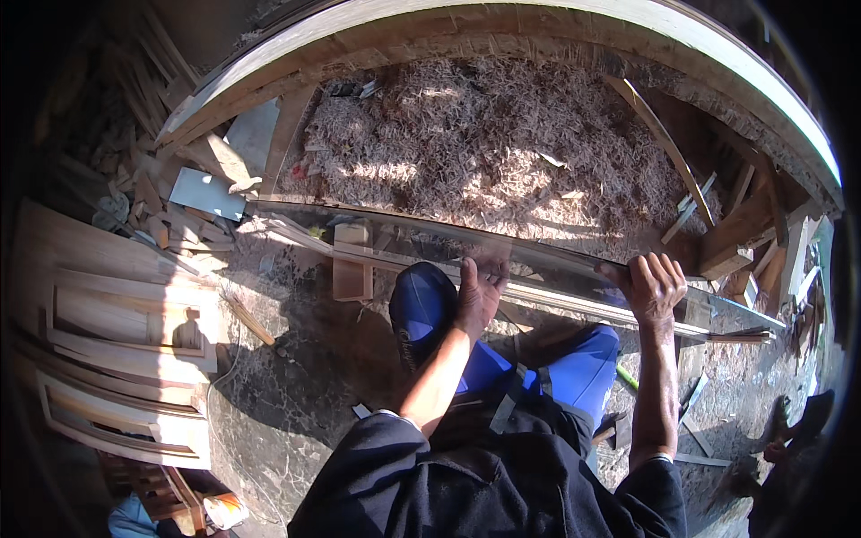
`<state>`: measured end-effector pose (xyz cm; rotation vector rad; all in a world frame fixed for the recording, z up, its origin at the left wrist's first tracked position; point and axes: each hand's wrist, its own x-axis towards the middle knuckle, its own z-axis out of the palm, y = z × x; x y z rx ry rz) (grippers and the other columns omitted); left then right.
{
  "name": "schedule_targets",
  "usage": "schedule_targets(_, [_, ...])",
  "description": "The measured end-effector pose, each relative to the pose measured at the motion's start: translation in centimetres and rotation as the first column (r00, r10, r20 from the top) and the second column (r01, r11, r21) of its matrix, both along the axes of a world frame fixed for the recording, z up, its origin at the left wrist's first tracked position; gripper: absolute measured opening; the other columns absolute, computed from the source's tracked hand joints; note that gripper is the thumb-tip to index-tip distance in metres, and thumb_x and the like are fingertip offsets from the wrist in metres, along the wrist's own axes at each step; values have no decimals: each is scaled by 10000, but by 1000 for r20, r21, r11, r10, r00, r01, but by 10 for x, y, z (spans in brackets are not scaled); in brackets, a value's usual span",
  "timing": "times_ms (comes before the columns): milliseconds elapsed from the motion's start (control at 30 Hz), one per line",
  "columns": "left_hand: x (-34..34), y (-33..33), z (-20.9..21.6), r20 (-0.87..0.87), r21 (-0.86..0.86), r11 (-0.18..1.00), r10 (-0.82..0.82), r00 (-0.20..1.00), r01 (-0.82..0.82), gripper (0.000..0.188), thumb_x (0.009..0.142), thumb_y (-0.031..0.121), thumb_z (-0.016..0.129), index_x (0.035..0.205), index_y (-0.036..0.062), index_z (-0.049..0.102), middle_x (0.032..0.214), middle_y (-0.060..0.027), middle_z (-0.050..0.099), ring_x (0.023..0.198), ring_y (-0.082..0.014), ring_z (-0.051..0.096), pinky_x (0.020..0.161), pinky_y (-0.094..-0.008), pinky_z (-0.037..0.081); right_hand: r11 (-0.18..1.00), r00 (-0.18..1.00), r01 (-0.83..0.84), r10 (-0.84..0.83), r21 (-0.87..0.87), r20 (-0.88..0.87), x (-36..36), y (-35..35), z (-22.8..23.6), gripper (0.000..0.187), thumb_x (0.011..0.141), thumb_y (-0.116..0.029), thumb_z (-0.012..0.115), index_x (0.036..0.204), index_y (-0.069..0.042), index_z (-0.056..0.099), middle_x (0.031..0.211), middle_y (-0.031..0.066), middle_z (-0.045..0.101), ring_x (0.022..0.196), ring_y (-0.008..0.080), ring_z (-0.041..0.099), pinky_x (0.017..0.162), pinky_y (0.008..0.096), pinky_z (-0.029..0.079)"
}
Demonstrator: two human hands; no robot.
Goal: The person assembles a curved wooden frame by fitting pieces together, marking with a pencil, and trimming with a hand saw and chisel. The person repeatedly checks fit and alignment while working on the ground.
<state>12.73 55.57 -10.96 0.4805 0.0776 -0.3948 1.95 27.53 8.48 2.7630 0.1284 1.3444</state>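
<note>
A long, narrow, see-through pane, which looks like glass, stretches across in front of my knees. My right hand is closed over its far edge, towards the right end. Near the middle, my left hand is turned palm up with its fingers apart, at the pane; the fingertips are slightly blurred, and whether they touch it I cannot tell. Several thin pale wood strips run alongside and beneath the pane, above my blue-clad legs. Under their left part, a short wooden block stands on the floor.
Beyond the pane lies a big heap of wood shavings under a long curved workbench edge. Panelled wooden doors lie at the left, below a pile of offcuts. A stick lies on the floor.
</note>
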Motion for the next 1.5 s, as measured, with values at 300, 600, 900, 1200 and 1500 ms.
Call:
schedule_targets(300, [-6, -2, 3, -58, 24, 999, 23, 998, -22, 652, 839, 606, 777, 1236, 146, 541, 1175, -57, 626, 1227, -241, 545, 1178, -444, 399, 1000, 999, 4, -5, -16, -32, 0, 4, -2, 598, 806, -605, 763, 635, -142, 424, 609, 19, 390, 556, 204, 450, 546, 363, 321])
schedule_targets(600, [-3, 0, -13, -122, -14, 1000, 12, 992, -13, 830, 788, 654, 760, 1360, 121, 482, 1295, -71, 555, 1282, -275, 487, 1177, -471, 399, 999, 1000, 8, -9, -37, -17, 1, 9, -9, 624, 798, -639, 750, 626, -147, 408, 603, 13, 375, 544, 197, 431, 543, 363, 308])
schedule_targets(900, [-1, -4, -21, -156, 7, 999, 54, 986, -54, 860, 776, 714, 715, 1352, 115, 494, 1368, -102, 526, 1310, -284, 464, 1157, -467, 410, 999, 999, -16, 15, -32, -47, 3, 10, -19, 610, 802, -625, 752, 625, -145, 420, 600, 14, 395, 547, 203, 454, 542, 367, 319])
schedule_targets(1200, [2, -3, -22, -154, 39, 996, 89, 984, -84, 767, 733, 718, 745, 1179, 121, 564, 1250, -70, 574, 1265, -288, 523, 1126, -497, 449, 1000, 998, -28, 28, 6, -60, 3, 8, -22, 542, 752, -576, 803, 644, -146, 492, 624, 4, 446, 578, 195, 502, 556, 356, 363])
schedule_targets(1500, [12, 4, -23, -163, 64, 996, -42, 986, 53, 746, 830, 740, 626, 1188, 85, 641, 1256, -143, 667, 1253, -320, 586, 1114, -516, 470, 1000, 998, -23, 22, -5, -60, 1, -1, -38, 251, 764, -378, 746, 784, -213, 558, 740, -67, 520, 712, 106, 567, 596, 300, 438])
